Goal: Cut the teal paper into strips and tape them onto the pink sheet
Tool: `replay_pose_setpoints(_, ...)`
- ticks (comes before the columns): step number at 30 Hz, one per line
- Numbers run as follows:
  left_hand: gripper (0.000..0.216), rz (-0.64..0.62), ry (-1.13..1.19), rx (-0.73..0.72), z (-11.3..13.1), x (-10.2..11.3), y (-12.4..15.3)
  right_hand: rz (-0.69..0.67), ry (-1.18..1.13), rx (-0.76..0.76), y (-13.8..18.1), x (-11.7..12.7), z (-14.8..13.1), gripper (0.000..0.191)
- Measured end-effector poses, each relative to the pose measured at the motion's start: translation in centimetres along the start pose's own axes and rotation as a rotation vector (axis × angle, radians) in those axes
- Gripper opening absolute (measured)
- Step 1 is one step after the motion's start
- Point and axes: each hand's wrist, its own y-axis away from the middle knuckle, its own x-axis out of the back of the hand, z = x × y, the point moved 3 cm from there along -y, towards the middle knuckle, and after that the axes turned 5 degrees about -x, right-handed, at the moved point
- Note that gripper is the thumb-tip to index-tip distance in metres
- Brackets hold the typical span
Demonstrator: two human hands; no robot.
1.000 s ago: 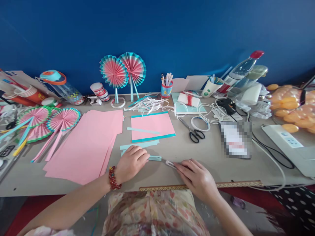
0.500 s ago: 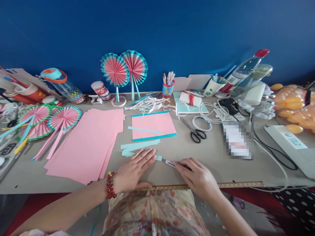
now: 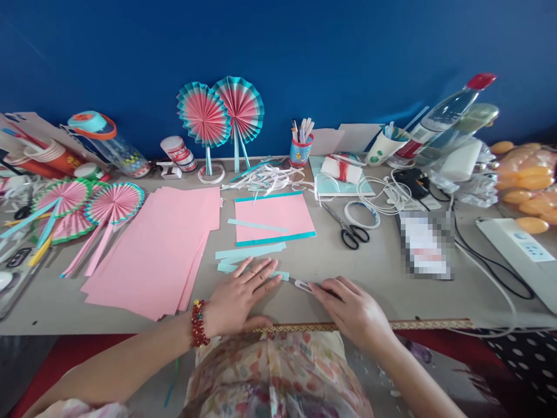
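My left hand [image 3: 241,293] lies flat with fingers stretched out, pressing down a light teal paper strip [image 3: 278,274] near the table's front edge. Just to its right, my right hand [image 3: 350,307] is closed around a small craft knife [image 3: 303,284], whose tip points at the strip's right end. Two more teal strips [image 3: 250,251] lie just beyond my left fingers. Behind them rests a pink sheet with teal edges [image 3: 273,218], with one strip lying on it.
A stack of pink paper [image 3: 161,249] spreads at the left, beside pleated paper fans [image 3: 87,209]. Scissors [image 3: 348,227], a tape roll [image 3: 362,213], cables, bottles and a power strip [image 3: 522,249] crowd the right. Two standing fans [image 3: 221,113] lean on the blue wall.
My left hand went from curled over the strip to flat with fingers stretched out. My right hand kept the knife at the strip's end. The view shifted slightly.
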Motion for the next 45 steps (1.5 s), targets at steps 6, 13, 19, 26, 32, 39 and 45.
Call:
replay_pose_setpoints(6, 0.085, 0.001, 0.001, 0.001, 0.0, 0.0, 0.0, 0.000, 0.002, 0.017, -0.1, -0.2, 0.0, 0.033)
replay_pose_setpoints(13, 0.086, -0.018, -0.007, -0.001, -0.1, -0.1, 0.1, -0.004, -0.022, 0.020, -0.1, -0.2, -0.1, 0.032)
replay_pose_setpoints(19, 0.085, -0.016, -0.039, 0.006, 0.0, -0.2, 0.0, 0.002, -0.013, 0.014, -0.2, -0.7, -0.9, 0.031)
replay_pose_setpoints(26, 0.090, -0.024, -0.095, -0.004, 0.0, -0.5, 0.1, 0.018, 0.027, 0.031, -0.6, -0.9, -1.6, 0.029)
replay_pose_setpoints(32, 0.093, -0.043, -0.126, 0.003, 0.0, -0.8, 0.1, -0.012, 0.024, 0.008, -0.8, -1.2, -2.1, 0.029)
replay_pose_setpoints(39, 0.094, -0.040, -0.043, 0.004, -0.3, -0.1, 0.3, -0.018, -0.028, -0.021, -1.2, -1.0, -2.5, 0.030)
replay_pose_setpoints(45, 0.094, -0.015, -0.015, 0.025, -1.2, 0.5, 1.5, -0.003, -0.030, -0.025, -1.5, -0.6, -2.6, 0.032)
